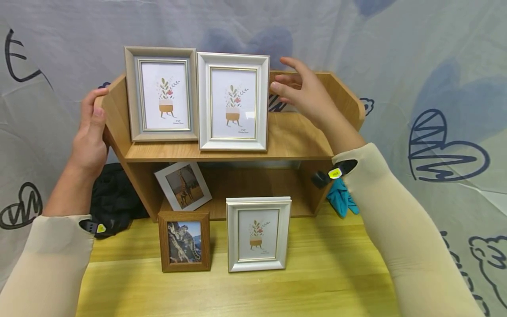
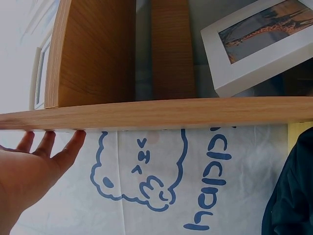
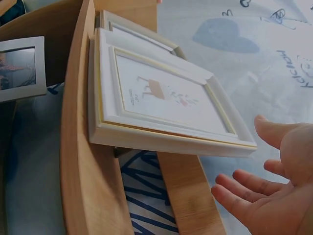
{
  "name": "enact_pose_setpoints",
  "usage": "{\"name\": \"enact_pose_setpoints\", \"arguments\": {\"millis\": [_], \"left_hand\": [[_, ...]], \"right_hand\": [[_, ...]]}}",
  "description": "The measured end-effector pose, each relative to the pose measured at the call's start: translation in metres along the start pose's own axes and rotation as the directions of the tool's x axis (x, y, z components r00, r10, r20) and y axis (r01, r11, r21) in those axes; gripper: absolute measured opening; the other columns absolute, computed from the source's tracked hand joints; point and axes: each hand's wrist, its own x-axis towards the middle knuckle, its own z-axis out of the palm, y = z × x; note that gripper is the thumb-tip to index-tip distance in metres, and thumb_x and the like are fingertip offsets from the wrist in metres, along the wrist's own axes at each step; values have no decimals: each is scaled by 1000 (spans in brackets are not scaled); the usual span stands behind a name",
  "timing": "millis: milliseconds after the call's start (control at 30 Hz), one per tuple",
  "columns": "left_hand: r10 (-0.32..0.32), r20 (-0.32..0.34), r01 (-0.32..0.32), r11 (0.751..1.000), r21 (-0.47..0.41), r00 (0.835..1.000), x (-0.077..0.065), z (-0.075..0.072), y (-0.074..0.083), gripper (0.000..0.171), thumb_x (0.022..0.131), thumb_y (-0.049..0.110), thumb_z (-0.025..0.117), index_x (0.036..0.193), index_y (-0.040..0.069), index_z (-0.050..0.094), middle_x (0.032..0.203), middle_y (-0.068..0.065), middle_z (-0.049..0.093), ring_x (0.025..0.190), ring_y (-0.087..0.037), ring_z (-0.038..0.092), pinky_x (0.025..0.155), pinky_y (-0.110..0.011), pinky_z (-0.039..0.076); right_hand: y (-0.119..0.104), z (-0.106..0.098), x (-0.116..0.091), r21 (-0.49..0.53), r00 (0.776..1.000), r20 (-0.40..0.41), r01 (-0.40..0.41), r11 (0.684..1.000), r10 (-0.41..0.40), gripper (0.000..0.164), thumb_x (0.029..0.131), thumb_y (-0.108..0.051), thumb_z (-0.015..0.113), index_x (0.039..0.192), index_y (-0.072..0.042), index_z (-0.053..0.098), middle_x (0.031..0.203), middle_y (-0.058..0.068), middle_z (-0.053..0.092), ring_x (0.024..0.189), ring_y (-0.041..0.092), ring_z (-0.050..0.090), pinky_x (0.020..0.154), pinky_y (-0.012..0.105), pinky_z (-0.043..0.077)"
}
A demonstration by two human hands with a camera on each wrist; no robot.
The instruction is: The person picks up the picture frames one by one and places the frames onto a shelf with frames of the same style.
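Note:
Two picture frames stand side by side on the upper board of a wooden shelf [image 1: 301,132]: a beige frame [image 1: 128,97] at left and a white frame [image 1: 233,144] at right. My left hand [image 1: 89,136] touches the outside of the shelf's left panel; the left wrist view shows fingertips [image 2: 73,142] against it. Just right of the white frame, my right hand [image 1: 303,90] hovers with spread, slightly bent fingers. The right wrist view shows a gap between those fingers [image 3: 244,188] and the white frame's edge [image 3: 176,143].
On the lower level leans a small white frame with a giraffe photo [image 1: 184,187]. A brown frame [image 1: 184,266] and another white frame [image 1: 257,266] stand on the yellow wooden table [image 1: 237,299]. Dark cloth [image 1: 115,193] lies at left, teal cloth [image 1: 340,200] at right.

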Motion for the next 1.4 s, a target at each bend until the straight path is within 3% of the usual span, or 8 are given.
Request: {"name": "enact_pose_setpoints", "arguments": {"millis": [300,533,967,1133,1400], "left_hand": [[9,-3,-9,1000,10,1000,0,1,0,41,113,35,35,153,27,36,140,-5,29,120,-21,30,94,-40,23],[7,-6,-7,1000,17,1000,1,1,-1,41,113,34,35,153,27,36,140,-5,29,120,-21,29,94,-40,23],[9,-8,-9,1000,0,1000,1,1,-2,41,113,34,36,153,27,36,139,-5,29,120,-21,30,93,-40,23],[6,-7,-7,1000,-21,1000,1,1,-2,41,113,34,36,153,27,36,139,-5,29,120,-21,30,93,-40,23],[3,-7,-3,1000,0,1000,0,0,-2,41,113,34,35,153,27,36,138,-5,30,118,-20,31,93,-40,23]], "right_hand": [[13,-9,-47,-57,995,-14,93,994,-94,71,100,-30,70,161,-24,35,150,9,54,136,24,55,110,42,46],[38,-3,-87,-21,991,-17,133,991,-133,64,102,-19,67,159,-16,37,148,13,56,132,30,58,106,37,50],[86,10,-149,63,992,19,125,990,-127,62,104,-15,65,159,-14,37,149,14,55,133,30,57,102,22,49],[102,17,-167,92,993,30,113,989,-116,63,103,-13,65,159,-9,35,148,13,55,134,30,56,103,23,49],[123,30,-188,122,992,24,122,985,-125,60,103,-7,64,157,-12,40,148,14,54,135,31,55,102,23,49]]}}
